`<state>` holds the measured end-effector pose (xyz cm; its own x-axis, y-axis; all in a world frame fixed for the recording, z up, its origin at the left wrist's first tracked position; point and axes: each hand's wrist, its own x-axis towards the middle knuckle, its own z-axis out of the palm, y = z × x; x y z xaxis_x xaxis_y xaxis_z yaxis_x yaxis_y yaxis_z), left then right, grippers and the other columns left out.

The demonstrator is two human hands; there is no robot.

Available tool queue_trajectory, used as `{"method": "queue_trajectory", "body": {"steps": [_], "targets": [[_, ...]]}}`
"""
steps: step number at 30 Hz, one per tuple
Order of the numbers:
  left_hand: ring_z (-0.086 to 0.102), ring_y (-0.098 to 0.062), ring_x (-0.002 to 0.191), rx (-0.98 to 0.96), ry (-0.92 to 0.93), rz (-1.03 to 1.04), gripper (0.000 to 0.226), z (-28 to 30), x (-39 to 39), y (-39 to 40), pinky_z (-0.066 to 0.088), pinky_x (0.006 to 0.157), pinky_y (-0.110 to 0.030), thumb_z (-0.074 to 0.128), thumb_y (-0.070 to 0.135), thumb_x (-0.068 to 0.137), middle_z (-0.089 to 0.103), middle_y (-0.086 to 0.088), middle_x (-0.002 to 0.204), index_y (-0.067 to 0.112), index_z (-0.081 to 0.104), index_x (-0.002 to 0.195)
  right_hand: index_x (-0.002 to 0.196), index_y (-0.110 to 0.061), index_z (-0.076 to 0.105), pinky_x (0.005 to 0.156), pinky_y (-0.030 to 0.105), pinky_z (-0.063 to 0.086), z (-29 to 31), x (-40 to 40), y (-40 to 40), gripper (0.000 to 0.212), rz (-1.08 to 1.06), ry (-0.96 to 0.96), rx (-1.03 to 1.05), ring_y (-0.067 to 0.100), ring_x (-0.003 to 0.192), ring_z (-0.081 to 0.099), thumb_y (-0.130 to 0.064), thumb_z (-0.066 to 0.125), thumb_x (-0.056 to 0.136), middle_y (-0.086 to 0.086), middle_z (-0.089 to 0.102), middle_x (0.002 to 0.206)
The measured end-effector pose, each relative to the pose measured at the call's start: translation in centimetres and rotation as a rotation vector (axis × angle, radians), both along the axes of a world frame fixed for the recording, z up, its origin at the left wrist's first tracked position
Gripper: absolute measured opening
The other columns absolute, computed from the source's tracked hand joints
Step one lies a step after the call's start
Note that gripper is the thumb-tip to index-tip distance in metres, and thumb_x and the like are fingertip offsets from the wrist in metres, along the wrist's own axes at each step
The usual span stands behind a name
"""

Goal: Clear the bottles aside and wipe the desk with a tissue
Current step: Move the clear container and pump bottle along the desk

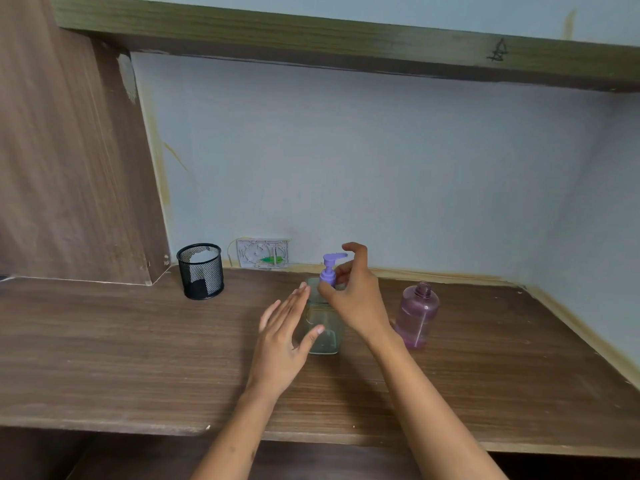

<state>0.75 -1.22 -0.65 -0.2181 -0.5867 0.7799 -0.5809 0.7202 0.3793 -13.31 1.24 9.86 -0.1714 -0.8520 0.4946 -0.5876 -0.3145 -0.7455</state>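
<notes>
Head view: looking down and forward at a wooden desk (138,358) set against a pale blue wall.
Pump bottle: clear, squarish pump bottle (323,327) with a purple pump head is standing upright near the middle of the desk; no label or brand readable on it.
Right hand: right hand (353,292) is reaching in from 5 o'clock, fingers curling round the purple pump neck, index finger arching over the spout.
Left hand: left hand (285,334) is coming in from 6 o'clock, fingers straight and spread, lying flat against the bottle's left face, thumb across its front; gripping nothing.
Pink bottle: translucent pink bottle (417,315) is standing uncapped at 3 o'clock of the pump bottle, just beside the right wrist, which is covering part of its lower left side; no writing visible.
Pen holder: black mesh pen holder (201,271) is sitting at 10 o'clock of the pump bottle, well apart, near the back edge.
Wall plate: white wall plate (263,253) with a green mark is sitting at 11 o'clock, against the wall; detail too blurred to read.
Shelf: wooden shelf (346,39) is running overhead, carrying a dark scrawled mark at 1 o'clock, not legible.
Side panel: brown side panel (69,150) is closing off the 9 o'clock side.
</notes>
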Motion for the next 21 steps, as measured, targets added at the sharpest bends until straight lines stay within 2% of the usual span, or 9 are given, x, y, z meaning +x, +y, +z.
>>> {"method": "queue_trajectory", "body": {"steps": [2, 5, 7, 9, 12, 16, 19, 21], "targets": [[0.038, -0.002, 0.137, -0.002, 0.0, 0.003, 0.066, 0.0, 0.0, 0.0, 0.026, 0.115, -0.034, 0.051, 0.051, 0.092, 0.038, 0.008, 0.151, 0.022, 0.033, 0.148, 0.126, -0.026, 0.032, 0.069, 0.014, 0.046, 0.2, -0.1, 0.1, 0.058, 0.043, -0.031, 0.018, 0.01, 0.083, 0.062, -0.014, 0.066, 0.08, -0.003, 0.062, 0.089], [0.037, -0.001, 0.137, -0.006, 0.004, 0.0, 0.066, 0.1, 0.0, 0.0, 0.026, 0.115, -0.033, 0.052, 0.05, 0.091, 0.038, 0.009, 0.151, 0.022, 0.033, 0.148, 0.127, -0.028, 0.032, 0.078, 0.021, 0.049, 0.1, 0.0, 0.1, 0.064, 0.024, -0.015, 0.007, 0.011, 0.092, 0.058, -0.025, 0.071, 0.076, -0.001, 0.056, 0.109], [0.036, -0.001, 0.137, -0.005, 0.004, -0.004, 0.066, 0.1, 0.0, 0.1, 0.027, 0.115, -0.034, 0.054, 0.048, 0.091, 0.037, 0.009, 0.152, 0.023, 0.033, 0.148, 0.129, -0.026, 0.032, 0.081, 0.025, 0.048, -0.1, 0.1, -0.1, 0.068, -0.047, 0.051, -0.023, 0.012, 0.096, 0.055, -0.038, 0.074, 0.076, -0.002, 0.052, 0.108], [0.036, -0.001, 0.138, -0.001, 0.001, -0.004, 0.066, 0.2, -0.1, 0.1, 0.027, 0.114, -0.035, 0.055, 0.047, 0.091, 0.037, 0.01, 0.152, 0.023, 0.032, 0.149, 0.129, -0.024, 0.033, 0.073, 0.02, 0.046, -0.1, 0.3, -0.2, 0.07, -0.079, 0.07, -0.032, 0.009, 0.084, 0.056, -0.043, 0.076, 0.076, -0.005, 0.054, 0.093], [0.038, -0.001, 0.137, -0.003, 0.013, -0.006, 0.065, 0.1, -0.1, 0.0, 0.028, 0.114, -0.035, 0.055, 0.047, 0.091, 0.038, 0.009, 0.151, 0.021, 0.035, 0.147, 0.127, -0.022, 0.033, 0.063, 0.016, 0.043, 0.1, 0.2, -0.1, 0.063, -0.041, 0.05, -0.016, 0.006, 0.069, 0.057, -0.029, 0.074, 0.08, -0.008, 0.055, 0.074], [0.038, -0.001, 0.137, 0.0, 0.012, -0.007, 0.065, 0.0, 0.0, 0.1, 0.028, 0.114, -0.035, 0.054, 0.048, 0.091, 0.037, 0.01, 0.152, 0.023, 0.033, 0.148, 0.134, -0.024, 0.024, 0.068, 0.011, 0.042, 0.6, 0.2, 0.5, 0.068, 0.055, -0.028, 0.028, 0.004, 0.082, 0.06, -0.013, 0.066, 0.082, -0.006, 0.06, 0.092], [0.037, -0.001, 0.137, 0.002, 0.009, -0.005, 0.066, 0.1, 0.0, 0.1, 0.029, 0.113, -0.037, 0.053, 0.049, 0.092, 0.037, 0.01, 0.152, 0.023, 0.032, 0.148, 0.136, -0.026, 0.021, 0.07, 0.016, 0.043, 0.9, 0.3, 0.7, 0.075, 0.017, -0.011, 0.024, 0.006, 0.08, 0.058, -0.022, 0.07, 0.08, -0.002, 0.054, 0.108], [0.038, -0.001, 0.137, 0.002, 0.015, -0.015, 0.066, 0.2, 0.0, 0.2, 0.03, 0.113, -0.038, 0.054, 0.048, 0.091, 0.037, 0.01, 0.152, 0.023, 0.032, 0.149, 0.136, -0.027, 0.022, 0.075, 0.021, 0.045, 0.7, 0.3, 0.5, 0.079, -0.05, 0.053, -0.008, 0.009, 0.084, 0.057, -0.036, 0.074, 0.078, -0.003, 0.052, 0.105]]}}
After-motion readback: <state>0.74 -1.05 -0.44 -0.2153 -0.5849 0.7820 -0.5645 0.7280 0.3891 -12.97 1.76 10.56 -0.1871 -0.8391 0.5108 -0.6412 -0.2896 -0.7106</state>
